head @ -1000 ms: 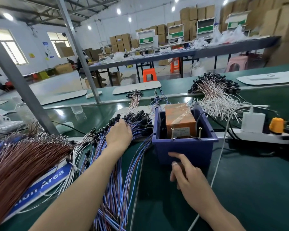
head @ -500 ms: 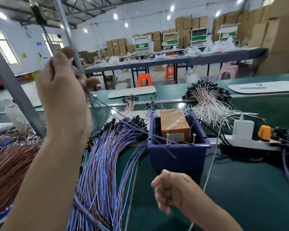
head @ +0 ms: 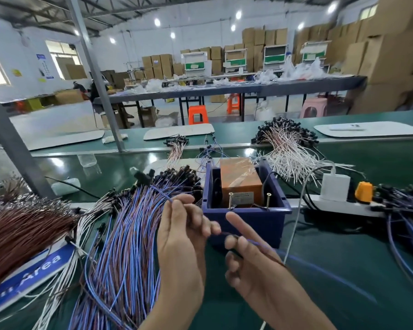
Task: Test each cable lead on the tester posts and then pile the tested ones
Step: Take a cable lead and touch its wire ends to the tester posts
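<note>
While the left hand [head: 184, 236] pinches it in curled fingers and the right hand [head: 253, 265] grips it with the index finger sticking out, the thin blue-and-brown twin-wire cable lead [head: 162, 193] spans both, in the air just in front of the dark blue plastic bin [head: 246, 220], its far end running up-left over the loose heap of blue-and-brown leads [head: 124, 239]. Bin holds an orange tape-wrapped box [head: 239, 179] and two upright metal screw posts [head: 230, 200] by its near wall. Behind it: white-and-pink lead bundle [head: 289, 151].
</note>
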`<move>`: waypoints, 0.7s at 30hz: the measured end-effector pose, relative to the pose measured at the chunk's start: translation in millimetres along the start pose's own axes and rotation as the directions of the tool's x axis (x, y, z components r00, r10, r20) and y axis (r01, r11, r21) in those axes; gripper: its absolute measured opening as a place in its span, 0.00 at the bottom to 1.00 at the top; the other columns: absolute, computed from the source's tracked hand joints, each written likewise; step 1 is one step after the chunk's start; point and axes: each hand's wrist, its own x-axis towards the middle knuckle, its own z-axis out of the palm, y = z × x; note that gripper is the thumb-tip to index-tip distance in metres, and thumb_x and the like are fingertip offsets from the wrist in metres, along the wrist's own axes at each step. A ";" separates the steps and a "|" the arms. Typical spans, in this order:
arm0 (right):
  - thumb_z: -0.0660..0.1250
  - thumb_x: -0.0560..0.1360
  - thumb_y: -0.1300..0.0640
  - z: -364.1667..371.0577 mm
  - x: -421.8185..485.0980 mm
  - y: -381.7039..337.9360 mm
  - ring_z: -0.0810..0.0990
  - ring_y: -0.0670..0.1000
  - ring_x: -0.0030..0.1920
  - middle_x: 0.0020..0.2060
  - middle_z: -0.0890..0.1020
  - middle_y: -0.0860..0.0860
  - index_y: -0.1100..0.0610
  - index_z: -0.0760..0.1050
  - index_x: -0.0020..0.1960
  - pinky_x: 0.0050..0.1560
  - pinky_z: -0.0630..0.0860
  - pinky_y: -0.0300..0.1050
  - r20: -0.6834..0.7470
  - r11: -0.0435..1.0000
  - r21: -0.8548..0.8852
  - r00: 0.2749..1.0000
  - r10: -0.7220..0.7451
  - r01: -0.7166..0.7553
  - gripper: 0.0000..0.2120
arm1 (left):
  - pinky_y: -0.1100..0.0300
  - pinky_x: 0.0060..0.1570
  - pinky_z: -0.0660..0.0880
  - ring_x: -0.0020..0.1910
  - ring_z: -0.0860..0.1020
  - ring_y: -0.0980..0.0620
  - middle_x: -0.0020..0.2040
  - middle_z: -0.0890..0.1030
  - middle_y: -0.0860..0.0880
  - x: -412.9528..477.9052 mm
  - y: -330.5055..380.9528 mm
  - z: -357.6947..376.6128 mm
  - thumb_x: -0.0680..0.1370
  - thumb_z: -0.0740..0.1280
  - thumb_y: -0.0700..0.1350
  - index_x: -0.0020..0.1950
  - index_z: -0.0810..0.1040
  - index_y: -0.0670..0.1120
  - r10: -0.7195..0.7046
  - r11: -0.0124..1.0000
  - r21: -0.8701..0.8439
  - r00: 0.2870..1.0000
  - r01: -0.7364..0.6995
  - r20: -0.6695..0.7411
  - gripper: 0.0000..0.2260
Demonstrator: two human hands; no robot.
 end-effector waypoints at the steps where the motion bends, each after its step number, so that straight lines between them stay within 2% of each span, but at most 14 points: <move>1: 0.78 0.72 0.55 0.4 1.4 -1.0 0.79 0.47 0.35 0.42 0.83 0.53 0.52 0.80 0.65 0.33 0.76 0.41 -0.078 0.999 -0.024 0.997 -0.025 0.024 0.22 | 0.59 0.30 0.74 0.27 0.68 0.52 0.32 0.70 0.49 0.4 -4.8 -4.6 0.78 0.62 0.49 0.47 0.79 0.45 -0.001 1.000 0.029 1.000 0.001 -0.009 0.10; 3: 0.72 0.75 0.56 -0.4 4.7 -3.3 0.78 0.47 0.32 0.38 0.82 0.54 0.55 0.84 0.58 0.32 0.76 0.40 -0.198 0.994 -0.085 0.977 -0.085 0.069 0.13 | 0.61 0.26 0.70 0.26 0.65 0.54 0.32 0.68 0.49 1.9 -9.2 -14.3 0.79 0.62 0.50 0.47 0.83 0.47 0.017 0.994 0.108 1.000 -0.015 -0.020 0.11; 5: 0.66 0.75 0.56 -4.3 7.6 -7.1 0.76 0.47 0.30 0.35 0.80 0.54 0.57 0.86 0.53 0.30 0.76 0.40 -0.288 0.984 -0.143 0.947 -0.140 0.102 0.12 | 0.62 0.24 0.66 0.25 0.63 0.55 0.31 0.66 0.50 4.6 -10.9 -24.1 0.80 0.61 0.50 0.51 0.84 0.48 0.031 0.983 0.181 0.999 -0.027 -0.017 0.13; 8: 0.64 0.75 0.51 -8.5 8.7 -7.7 0.75 0.47 0.30 0.33 0.78 0.51 0.55 0.87 0.48 0.31 0.75 0.41 -0.338 0.966 -0.223 0.919 -0.204 0.132 0.14 | 0.64 0.22 0.61 0.24 0.59 0.55 0.31 0.63 0.50 7.0 -9.4 -35.4 0.80 0.61 0.52 0.56 0.84 0.48 0.017 0.962 0.274 1.000 -0.016 -0.004 0.14; 10: 0.63 0.75 0.47 -7.1 9.0 -4.7 0.80 0.48 0.36 0.40 0.83 0.51 0.52 0.87 0.45 0.37 0.79 0.42 -0.321 0.958 -0.260 0.924 -0.207 0.125 0.15 | 0.64 0.21 0.58 0.23 0.58 0.55 0.30 0.62 0.50 6.3 -10.0 -37.4 0.82 0.62 0.53 0.56 0.84 0.50 -0.036 0.943 0.331 0.999 0.022 0.036 0.13; 11: 0.64 0.74 0.45 -5.2 8.9 -3.4 0.83 0.49 0.42 0.47 0.86 0.52 0.51 0.86 0.43 0.41 0.80 0.42 -0.300 0.956 -0.274 0.934 -0.193 0.109 0.15 | 0.64 0.21 0.58 0.23 0.57 0.55 0.29 0.61 0.51 4.4 -10.7 -36.7 0.81 0.61 0.52 0.56 0.83 0.51 -0.074 0.935 0.353 0.995 0.045 0.068 0.12; 13: 0.70 0.70 0.38 -0.8 8.1 -2.3 0.84 0.51 0.56 0.60 0.84 0.52 0.50 0.86 0.42 0.50 0.81 0.45 -0.240 0.954 -0.289 0.959 -0.152 0.079 0.15 | 0.64 0.21 0.57 0.23 0.56 0.54 0.28 0.61 0.51 0.4 -14.0 -35.2 0.78 0.56 0.48 0.57 0.80 0.51 -0.150 0.918 0.387 0.980 0.088 0.134 0.15; 14: 0.74 0.68 0.35 0.2 7.7 -2.4 0.82 0.52 0.60 0.63 0.82 0.51 0.50 0.86 0.43 0.53 0.80 0.47 -0.205 0.954 -0.290 0.969 -0.135 0.071 0.18 | 0.64 0.21 0.57 0.23 0.56 0.54 0.28 0.61 0.51 -2.4 -15.3 -34.5 0.77 0.56 0.47 0.57 0.77 0.50 -0.183 0.909 0.403 0.969 0.102 0.166 0.14; 16: 0.77 0.66 0.34 1.4 6.6 -3.0 0.80 0.56 0.65 0.66 0.80 0.52 0.52 0.86 0.45 0.58 0.79 0.51 -0.135 0.960 -0.269 0.984 -0.119 0.079 0.21 | 0.67 0.22 0.62 0.23 0.60 0.56 0.28 0.64 0.52 -8.4 -17.9 -31.6 0.80 0.56 0.43 0.55 0.74 0.48 -0.223 0.897 0.431 0.944 0.101 0.242 0.09; 19: 0.76 0.69 0.38 5.9 4.0 -4.7 0.78 0.55 0.67 0.67 0.79 0.52 0.57 0.86 0.52 0.59 0.79 0.47 -0.098 0.960 -0.272 0.990 -0.098 0.068 0.24 | 0.69 0.28 0.68 0.27 0.67 0.57 0.30 0.70 0.52 -15.6 -27.0 -28.9 0.84 0.57 0.37 0.52 0.73 0.41 -0.257 0.864 0.499 0.916 0.075 0.307 0.06; 21: 0.77 0.67 0.36 8.6 3.6 -4.3 0.78 0.52 0.67 0.66 0.80 0.50 0.57 0.86 0.55 0.57 0.79 0.42 -0.149 0.941 -0.338 0.986 -0.079 0.024 0.28 | 0.60 0.35 0.70 0.34 0.71 0.51 0.34 0.73 0.45 -18.0 -32.1 -26.2 0.83 0.60 0.43 0.50 0.76 0.42 -0.278 0.840 0.537 0.909 0.074 0.311 0.07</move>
